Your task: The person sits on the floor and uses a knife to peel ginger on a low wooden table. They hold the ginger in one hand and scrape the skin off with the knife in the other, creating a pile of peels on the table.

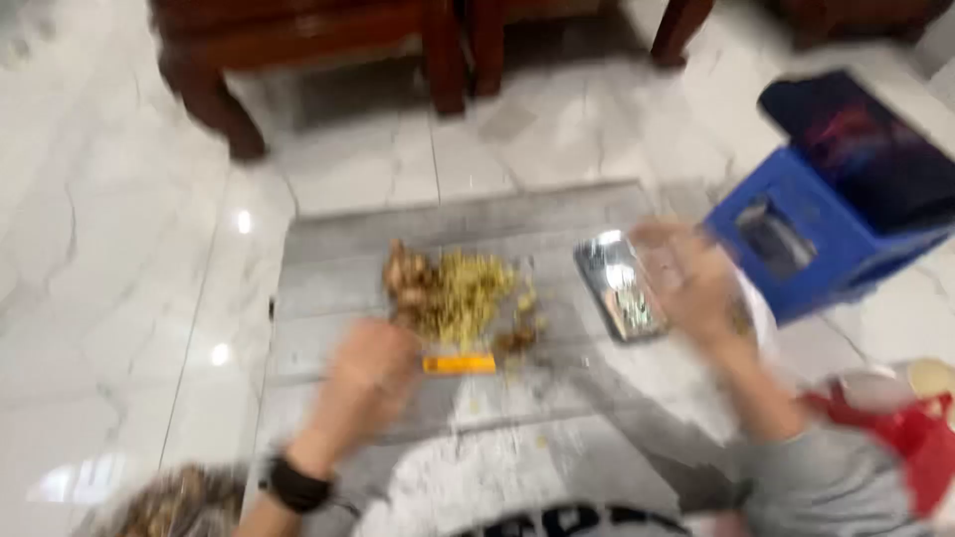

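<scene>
Yellowish chopped pile [460,293] already heaped on grey mat [328,268] — left hand [368,383] just below it, right hand [686,283] beside it by metal tray [615,283]; grips too blurred to tell.

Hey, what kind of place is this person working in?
Probably a room in a home, with work done on the floor: glossy white marble-look floor tiles, dark reddish wooden furniture legs, and a blue plastic stool beside a grey mat.

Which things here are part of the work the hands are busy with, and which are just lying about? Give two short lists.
In use: left hand beside the yellowish pile; orange tool; right hand by the metal tray; grey mat.

Lying about: blue stool; wooden furniture legs; red container.
</scene>
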